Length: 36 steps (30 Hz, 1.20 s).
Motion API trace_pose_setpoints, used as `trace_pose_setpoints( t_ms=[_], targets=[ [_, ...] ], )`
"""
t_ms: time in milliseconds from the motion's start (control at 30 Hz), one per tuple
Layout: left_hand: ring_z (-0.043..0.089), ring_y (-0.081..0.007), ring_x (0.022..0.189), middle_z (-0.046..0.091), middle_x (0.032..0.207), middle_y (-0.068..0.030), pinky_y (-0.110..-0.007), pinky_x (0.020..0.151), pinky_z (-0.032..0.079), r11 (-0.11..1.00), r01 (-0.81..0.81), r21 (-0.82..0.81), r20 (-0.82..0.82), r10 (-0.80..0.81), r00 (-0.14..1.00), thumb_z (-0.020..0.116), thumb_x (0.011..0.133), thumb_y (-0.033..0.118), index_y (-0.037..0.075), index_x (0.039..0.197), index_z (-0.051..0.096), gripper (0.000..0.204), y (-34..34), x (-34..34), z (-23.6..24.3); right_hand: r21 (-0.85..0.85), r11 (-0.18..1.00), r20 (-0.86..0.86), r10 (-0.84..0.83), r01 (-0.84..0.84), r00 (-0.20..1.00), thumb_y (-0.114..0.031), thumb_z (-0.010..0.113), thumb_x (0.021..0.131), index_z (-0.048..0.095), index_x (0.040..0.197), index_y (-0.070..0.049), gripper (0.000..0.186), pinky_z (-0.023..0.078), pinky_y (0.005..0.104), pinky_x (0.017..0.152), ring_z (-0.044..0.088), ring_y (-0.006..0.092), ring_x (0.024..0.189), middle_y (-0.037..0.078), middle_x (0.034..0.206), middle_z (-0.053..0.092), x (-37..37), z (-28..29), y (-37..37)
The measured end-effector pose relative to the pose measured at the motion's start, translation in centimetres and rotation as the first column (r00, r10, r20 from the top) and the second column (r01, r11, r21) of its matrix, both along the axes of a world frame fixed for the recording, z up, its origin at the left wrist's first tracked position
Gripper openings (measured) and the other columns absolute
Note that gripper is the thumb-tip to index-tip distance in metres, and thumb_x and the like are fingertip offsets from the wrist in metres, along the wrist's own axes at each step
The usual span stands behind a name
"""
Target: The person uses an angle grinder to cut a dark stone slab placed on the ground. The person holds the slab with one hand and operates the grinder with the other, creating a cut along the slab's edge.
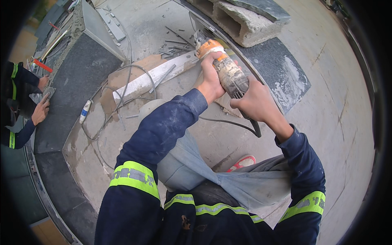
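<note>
Both my hands grip a dusty orange and grey angle grinder, held at a slant with its head pointing away from me. My left hand wraps round its body just behind the orange part. Around the rear end of the tool closes my right hand, close to where the black power cord comes out. The grinder's head is beside the edge of a dark grey stone slab. Whether the disc touches the slab cannot be made out.
A hollow concrete block rests on the slab. Beneath the grinder lies a white-smeared board, with thin stone offcuts beyond. Loose cable with a blue-white connector coils at left. A co-worker's hand works by dark paving.
</note>
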State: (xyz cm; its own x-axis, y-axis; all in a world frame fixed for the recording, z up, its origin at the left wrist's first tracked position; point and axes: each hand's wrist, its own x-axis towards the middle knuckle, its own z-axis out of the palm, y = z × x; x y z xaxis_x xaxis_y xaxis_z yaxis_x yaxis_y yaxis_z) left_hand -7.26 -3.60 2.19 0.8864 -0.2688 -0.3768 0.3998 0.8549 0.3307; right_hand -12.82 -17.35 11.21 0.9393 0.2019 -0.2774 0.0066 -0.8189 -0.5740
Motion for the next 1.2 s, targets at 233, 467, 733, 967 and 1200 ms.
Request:
trace_pose_setpoints(
  t_ms=[233,467,733,967,1200],
  targets=[
    [0.062,-0.0321,0.086,0.058,0.092,-0.0142,-0.046,0.081,0.053,1.0,0.023,-0.014,-0.001,-0.023,1.0,0.058,0.076,0.041,0.0,0.106,0.048,0.052,-0.4,-1.1,0.4,0.04,0.999,0.008,-0.004,0.004,1.0,-0.023,0.074,0.063,0.053,0.113,0.011,0.064,0.055,0.0404,0.074,0.069,0.0375,0.078,0.026,0.082,0.067,-1.3,0.5,-0.4],
    [0.061,-0.0314,0.088,0.058,0.093,-0.0139,-0.046,0.081,0.052,0.999,0.04,-0.008,0.014,-0.04,0.999,0.059,0.076,0.041,0.0,0.109,0.048,0.053,-0.9,-2.2,0.7,0.0,1.0,-0.005,-0.024,0.024,1.0,-0.023,0.075,0.062,0.054,0.109,0.013,0.063,0.054,0.041,0.074,0.068,0.0386,0.079,0.028,0.083,0.066,-2.4,0.8,-0.8],
    [0.061,-0.0313,0.088,0.059,0.094,-0.0141,-0.046,0.082,0.052,0.997,0.063,-0.041,0.004,-0.063,0.998,0.058,0.077,0.042,0.0,0.107,0.049,0.052,-1.1,-3.0,0.7,-0.006,0.999,-0.013,-0.036,0.036,0.999,-0.023,0.074,0.062,0.054,0.107,0.013,0.061,0.054,0.0415,0.075,0.068,0.0405,0.081,0.029,0.083,0.066,-3.4,1.0,-1.1],
    [0.062,-0.0309,0.088,0.059,0.093,-0.0143,-0.047,0.079,0.053,0.997,0.063,-0.048,-0.002,-0.063,0.998,0.059,0.076,0.042,0.0,0.107,0.049,0.053,-1.7,-3.8,1.0,-0.014,0.999,-0.004,-0.043,0.043,0.999,-0.024,0.074,0.062,0.054,0.105,0.013,0.06,0.054,0.043,0.076,0.067,0.0428,0.082,0.03,0.081,0.065,-4.1,0.9,-1.6],
    [0.062,-0.0303,0.087,0.059,0.094,-0.0141,-0.047,0.079,0.053,0.998,0.059,-0.033,-0.012,-0.059,0.998,0.059,0.075,0.042,0.0,0.107,0.049,0.054,-1.6,-3.6,0.9,-0.017,0.999,-0.01,-0.036,0.036,0.999,-0.023,0.073,0.062,0.054,0.102,0.014,0.058,0.053,0.0439,0.078,0.066,0.0445,0.084,0.032,0.083,0.064,-3.9,1.0,-1.5]
  ],
)
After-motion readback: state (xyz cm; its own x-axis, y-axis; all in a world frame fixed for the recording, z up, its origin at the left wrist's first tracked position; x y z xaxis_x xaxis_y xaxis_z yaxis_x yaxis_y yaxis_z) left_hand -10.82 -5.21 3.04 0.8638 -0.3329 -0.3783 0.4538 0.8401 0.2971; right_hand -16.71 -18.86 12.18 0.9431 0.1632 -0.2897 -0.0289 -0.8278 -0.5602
